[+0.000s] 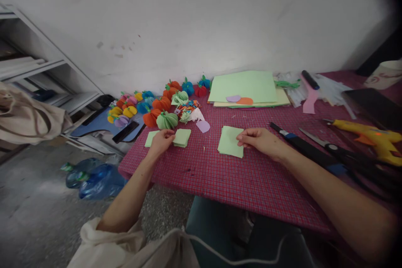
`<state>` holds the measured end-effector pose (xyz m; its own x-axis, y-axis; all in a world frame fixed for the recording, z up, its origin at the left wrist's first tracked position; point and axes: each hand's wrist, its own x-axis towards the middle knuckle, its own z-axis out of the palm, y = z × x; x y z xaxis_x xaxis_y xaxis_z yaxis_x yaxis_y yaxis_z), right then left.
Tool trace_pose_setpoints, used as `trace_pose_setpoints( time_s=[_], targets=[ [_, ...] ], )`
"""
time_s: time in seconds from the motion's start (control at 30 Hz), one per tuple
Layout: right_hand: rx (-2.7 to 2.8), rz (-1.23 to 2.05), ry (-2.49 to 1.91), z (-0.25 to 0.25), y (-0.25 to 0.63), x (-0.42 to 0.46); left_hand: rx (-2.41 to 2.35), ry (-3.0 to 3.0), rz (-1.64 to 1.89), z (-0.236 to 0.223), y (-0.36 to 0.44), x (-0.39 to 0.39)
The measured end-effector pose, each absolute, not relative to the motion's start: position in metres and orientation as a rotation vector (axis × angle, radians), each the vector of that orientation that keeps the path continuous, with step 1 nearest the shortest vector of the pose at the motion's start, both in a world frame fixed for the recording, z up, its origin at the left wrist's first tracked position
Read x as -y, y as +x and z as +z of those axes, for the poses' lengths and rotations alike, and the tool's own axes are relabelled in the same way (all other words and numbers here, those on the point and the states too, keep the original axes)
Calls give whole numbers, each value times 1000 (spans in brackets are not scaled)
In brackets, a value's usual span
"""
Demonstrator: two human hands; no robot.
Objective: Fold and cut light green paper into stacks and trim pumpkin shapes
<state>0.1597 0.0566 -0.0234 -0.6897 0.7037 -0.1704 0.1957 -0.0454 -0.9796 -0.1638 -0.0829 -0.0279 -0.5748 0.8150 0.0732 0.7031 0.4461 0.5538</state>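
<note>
My left hand [162, 140] is closed, its thumb and fingertips pinched at the left edge of a small stack of light green paper pieces [182, 137]. Another pile of green paper [151, 138] lies partly hidden behind that hand. To the right, a larger stack of green paper squares [230, 140] rests on the checked red tablecloth [201, 167]. My right hand [259, 140] pinches this stack's right edge between thumb and fingers. A lilac paper piece [203, 126] lies between the stacks, farther back.
Colourful paper pumpkins [161, 104] crowd the back left. Large green sheets [243, 86] lie against the wall. At right are a cutter [301, 146], scissors [332, 148], a yellow glue gun [370, 134] and a paper cup [385, 74]. Water bottles [102, 180] lie on the floor.
</note>
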Motion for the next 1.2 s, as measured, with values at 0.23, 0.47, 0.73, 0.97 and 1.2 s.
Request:
trace_pose_setpoints(
  time_s=[0.23,0.47,0.73,0.97,1.2],
  targets=[
    [1880,1759,-940,-25,159,-57,-2700,1481,445,-14,-146,89],
    [2120,1398,-873,-33,160,-61,-2816,1944,165,-5,-123,92],
    [2657,660,-601,-26,162,-47,-2662,2004,-114,-14,-125,87],
    [2775,554,-554,-23,164,-46,-2535,2153,346,7,-86,74],
    [2763,571,-497,-19,164,-49,-1948,2031,901,8,-27,1]
  ],
)
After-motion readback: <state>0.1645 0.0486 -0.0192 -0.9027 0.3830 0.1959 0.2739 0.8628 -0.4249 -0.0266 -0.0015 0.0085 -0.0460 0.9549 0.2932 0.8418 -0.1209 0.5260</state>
